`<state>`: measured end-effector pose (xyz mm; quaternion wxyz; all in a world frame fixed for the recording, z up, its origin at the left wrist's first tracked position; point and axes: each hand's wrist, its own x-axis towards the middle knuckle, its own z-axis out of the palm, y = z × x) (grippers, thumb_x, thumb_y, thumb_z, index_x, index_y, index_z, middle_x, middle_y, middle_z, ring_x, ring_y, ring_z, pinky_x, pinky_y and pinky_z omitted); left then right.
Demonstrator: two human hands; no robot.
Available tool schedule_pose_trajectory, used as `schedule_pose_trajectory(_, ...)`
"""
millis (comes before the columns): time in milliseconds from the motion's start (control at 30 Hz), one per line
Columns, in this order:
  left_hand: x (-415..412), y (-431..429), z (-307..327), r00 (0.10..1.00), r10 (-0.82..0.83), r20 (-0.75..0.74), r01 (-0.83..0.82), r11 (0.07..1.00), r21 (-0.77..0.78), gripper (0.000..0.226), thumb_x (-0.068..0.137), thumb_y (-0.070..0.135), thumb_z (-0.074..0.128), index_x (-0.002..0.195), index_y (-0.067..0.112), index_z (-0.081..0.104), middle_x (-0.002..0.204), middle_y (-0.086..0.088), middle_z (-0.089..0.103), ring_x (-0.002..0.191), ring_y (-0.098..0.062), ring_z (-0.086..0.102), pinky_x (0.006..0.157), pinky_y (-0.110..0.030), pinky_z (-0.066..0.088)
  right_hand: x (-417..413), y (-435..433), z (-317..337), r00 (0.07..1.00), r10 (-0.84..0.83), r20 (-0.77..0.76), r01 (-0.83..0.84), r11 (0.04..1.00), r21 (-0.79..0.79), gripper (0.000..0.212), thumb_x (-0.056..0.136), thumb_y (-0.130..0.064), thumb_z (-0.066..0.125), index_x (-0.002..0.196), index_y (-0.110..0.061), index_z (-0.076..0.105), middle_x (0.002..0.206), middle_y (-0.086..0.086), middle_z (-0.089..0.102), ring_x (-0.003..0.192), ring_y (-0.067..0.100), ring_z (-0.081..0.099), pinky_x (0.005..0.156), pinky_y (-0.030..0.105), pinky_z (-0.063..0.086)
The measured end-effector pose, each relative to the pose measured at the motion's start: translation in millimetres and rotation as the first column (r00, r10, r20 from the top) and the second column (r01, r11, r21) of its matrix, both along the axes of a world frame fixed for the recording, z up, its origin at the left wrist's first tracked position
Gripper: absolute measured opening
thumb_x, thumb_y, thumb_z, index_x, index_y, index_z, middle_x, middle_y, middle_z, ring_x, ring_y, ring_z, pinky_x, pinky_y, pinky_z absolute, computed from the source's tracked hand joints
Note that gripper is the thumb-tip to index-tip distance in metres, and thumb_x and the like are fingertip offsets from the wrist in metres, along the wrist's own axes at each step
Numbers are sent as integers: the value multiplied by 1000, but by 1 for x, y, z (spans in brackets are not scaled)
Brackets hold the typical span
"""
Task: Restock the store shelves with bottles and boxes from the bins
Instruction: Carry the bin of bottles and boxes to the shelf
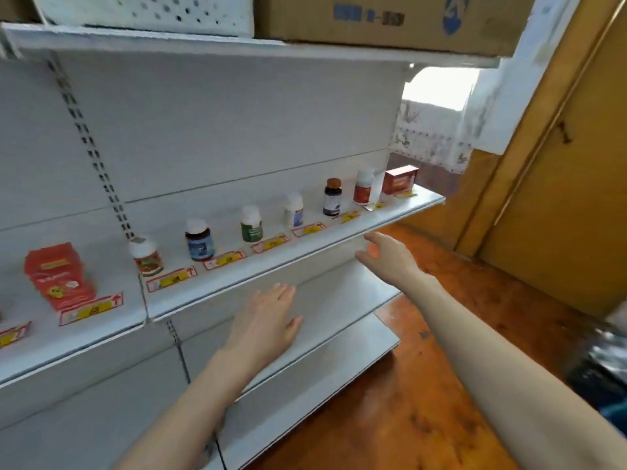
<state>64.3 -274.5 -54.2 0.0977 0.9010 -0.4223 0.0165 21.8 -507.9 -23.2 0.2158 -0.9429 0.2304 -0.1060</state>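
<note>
In the head view, your left hand (pixel 268 320) and right hand (pixel 390 257) are both spread and hold nothing, just below the white metal shelf (pixel 420 201). Above them stands a spaced row of small capped pill bottles (pixel 251 225), with stacked red cardboard boxes (pixel 57 276) far left of your left hand. I judge the restocking partly done, with more still to fetch.

On the middle shelf (pixel 407 203), six bottles (pixel 251 224) stand in a row behind the price tags (pixel 171 279) along its front edge, with a single box (pixel 399 179) at the right end and a stack of boxes (pixel 59 278) on the section to the left. On the top shelf (pixel 237 50), a basket (pixel 146 11) sits left of a carton (pixel 390 18).
</note>
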Motion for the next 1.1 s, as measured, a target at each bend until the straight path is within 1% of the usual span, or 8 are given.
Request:
schedule_pose_trajectory(167,7,-128,1,976,-209,-64,208,978,-30,53,95,38,41,141,11,31,149,-4,32,138,-16,26,112,-29,14,-36,-112,-9,977,-211,-28,211,978,-5,52,91,-32,54,137,-10,41,142,7,45,131,22,41,102,29,34)
schedule_pose_trajectory(333,7,-246,-10,914,-397,-85,391,917,-83,59,84,49,30,120,8,53,125,-6,56,116,-24,52,98,-33,38,-81,-209,-29,901,-432,-34,433,901,35,52,91,-34,54,136,-11,43,142,7,45,131,23,42,104,31,35)
schedule_pose_trajectory(500,4,-368,-25,815,-579,-36,571,811,-129,39,82,40,47,97,7,63,96,-1,67,89,-21,65,83,-31,50,-128,-303,-51,779,-623,-72,627,777,59,53,93,-37,51,139,-13,39,145,5,41,133,23,39,106,36,35)
schedule_pose_trajectory(600,2,-447,-35,730,-683,-15,681,729,-64,32,68,36,59,84,9,66,84,-1,70,79,-19,69,72,-34,55,-156,-359,-58,675,-731,-97,738,669,88,54,93,-36,50,140,-13,37,146,6,39,133,24,39,106,38,36)
schedule_pose_trajectory(667,-6,-501,-43,654,-752,-76,751,658,-54,35,76,33,59,96,5,65,97,-7,69,95,-23,66,86,-41,50,-180,-390,-59,595,-794,-122,803,585,112,54,93,-36,50,140,-12,36,146,6,39,133,24,38,106,37,35)
schedule_pose_trajectory(767,-33,-575,-50,511,-855,-85,859,513,6,45,92,35,49,129,9,47,133,-5,52,128,-19,44,110,-35,28,-223,-427,-61,450,-884,-125,889,432,151,56,93,-35,51,141,-10,36,145,8,40,132,24,39,104,35,34)
schedule_pose_trajectory(967,-117,-695,-71,253,-961,-114,967,249,45,51,95,41,41,139,16,36,140,0,45,131,-15,39,112,-31,23,-318,-473,-77,142,-981,-133,973,114,199,50,94,-32,49,137,-9,40,141,10,45,127,26,44,97,34,37)
schedule_pose_trajectory(1100,-180,-770,-88,143,-979,-148,989,134,66,51,95,41,40,140,17,35,142,1,43,131,-16,40,111,-32,25,-378,-512,-102,7,-989,-145,973,-27,231,52,95,-34,48,138,-6,38,142,12,43,129,28,41,100,35,35)
